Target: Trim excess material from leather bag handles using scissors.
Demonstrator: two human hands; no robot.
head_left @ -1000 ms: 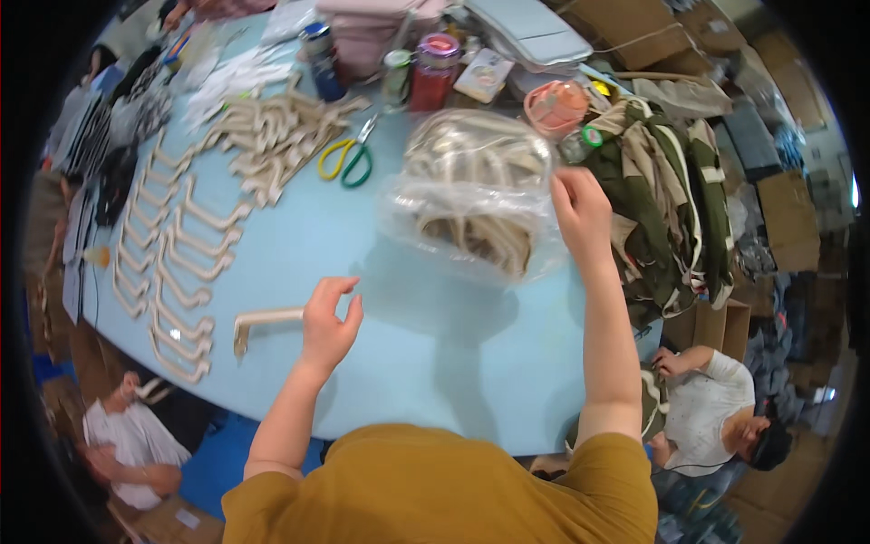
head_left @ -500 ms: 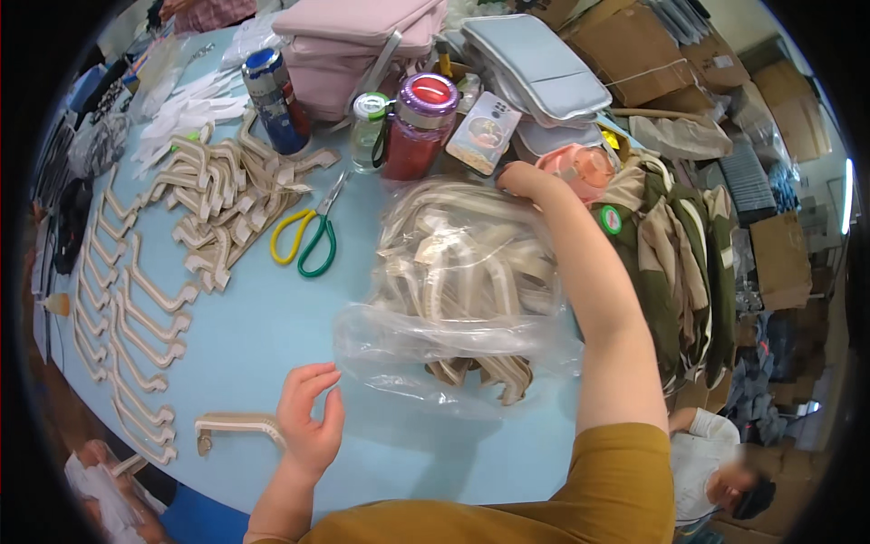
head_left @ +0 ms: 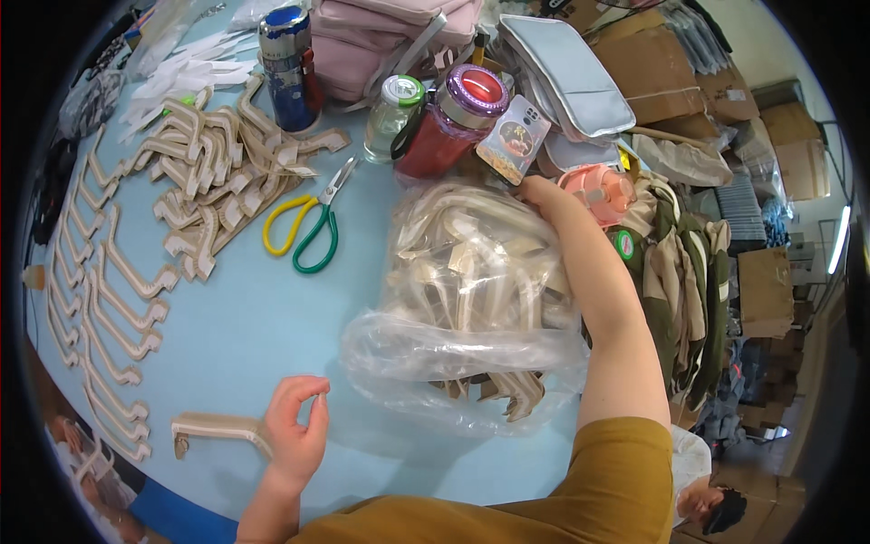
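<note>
A head-worn fisheye looks down on the table (head_left: 236, 335) from close above.

Blue tumbler (head_left: 291, 83): small marks like lettering below its lid, too small to read
Phone case (head_left: 513, 141): round printed picture, no readable words
Green-rimmed jar lid (head_left: 401, 89): pale centre with a faint mark, illegible
Green cap (head_left: 623, 244): pale mark in the middle, unclear
Carton (head_left: 722, 102): small pale label, unreadable

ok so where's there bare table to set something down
Bare tabletop lies between the scissors, left hand, strip rows and plastic bag; another patch lies between the bag and mustard shirt. Crowded: the far side, with strip pile, bottles and pale cases.
</note>
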